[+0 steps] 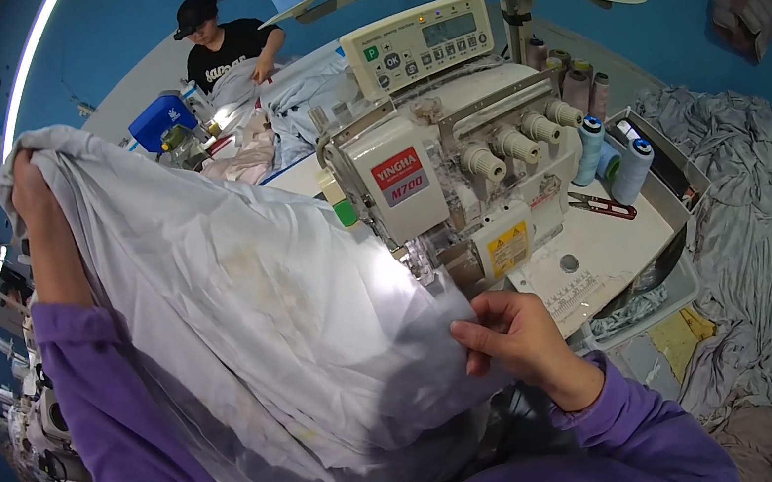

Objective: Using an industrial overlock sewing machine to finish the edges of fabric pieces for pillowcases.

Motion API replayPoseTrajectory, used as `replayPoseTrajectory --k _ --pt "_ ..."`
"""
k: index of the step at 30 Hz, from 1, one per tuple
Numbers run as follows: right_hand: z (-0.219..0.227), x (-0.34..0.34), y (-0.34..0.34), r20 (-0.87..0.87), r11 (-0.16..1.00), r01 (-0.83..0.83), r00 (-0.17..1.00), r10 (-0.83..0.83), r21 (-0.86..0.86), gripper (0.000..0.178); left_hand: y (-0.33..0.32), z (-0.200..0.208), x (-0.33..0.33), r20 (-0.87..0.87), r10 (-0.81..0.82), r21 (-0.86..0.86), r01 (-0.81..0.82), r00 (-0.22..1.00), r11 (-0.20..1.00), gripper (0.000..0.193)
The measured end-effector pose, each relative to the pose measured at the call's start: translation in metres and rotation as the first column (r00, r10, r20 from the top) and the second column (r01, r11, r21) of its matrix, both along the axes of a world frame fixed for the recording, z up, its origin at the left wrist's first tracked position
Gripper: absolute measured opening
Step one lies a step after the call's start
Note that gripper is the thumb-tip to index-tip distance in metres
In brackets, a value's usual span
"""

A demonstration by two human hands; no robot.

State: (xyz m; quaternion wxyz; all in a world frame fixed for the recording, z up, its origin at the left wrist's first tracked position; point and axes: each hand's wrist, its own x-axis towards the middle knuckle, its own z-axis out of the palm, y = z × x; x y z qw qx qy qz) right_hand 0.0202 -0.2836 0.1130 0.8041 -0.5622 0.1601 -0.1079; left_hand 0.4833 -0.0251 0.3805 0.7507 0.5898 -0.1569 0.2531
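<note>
Plainly red-labelled sewing machine (448, 172), white cloth (320, 331)

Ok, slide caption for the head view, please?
Left hand high, right hand low, both holding pale fabric at a sewing machine.

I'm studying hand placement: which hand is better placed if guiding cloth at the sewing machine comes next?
Likely the right hand: it pinches the cloth close to where that meets the machine. The left hand holds the cloth raised at the upper left, much farther away.
</note>
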Motion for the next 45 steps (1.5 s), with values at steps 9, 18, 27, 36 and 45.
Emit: replayPoseTrajectory --k 9,18,27,36,45 --pt "0.001 -0.004 -0.001 0.009 0.998 -0.036 0.999 0.035 0.052 0.020 -0.003 0.017 0.062 -0.001 -0.031 0.187 0.031 1.000 0.982 0.038" --pt "-0.010 -0.001 -0.007 0.008 1.000 0.012 1.000 -0.012 0.016 0.019 -0.012 -0.225 -0.273 -0.058 -0.474 0.997 0.032 0.878 -0.064 0.085" --pt "0.000 0.001 0.003 0.021 0.997 0.019 1.000 -0.021 0.081 0.015 0.013 -0.284 -0.339 -0.007 0.065 0.813 -0.032 0.998 0.582 0.013" --pt "-0.008 0.001 -0.001 0.034 0.999 0.004 0.999 -0.006 0.047 0.014 -0.022 -0.229 -0.300 -0.214 -0.195 0.396 0.267 0.957 0.878 0.018" --pt "-0.007 0.000 -0.003 0.018 0.998 0.003 1.000 -0.004 0.065 0.015 -0.025 -0.234 -0.299 -0.206 -0.429 0.562 0.465 0.879 0.684 0.054"
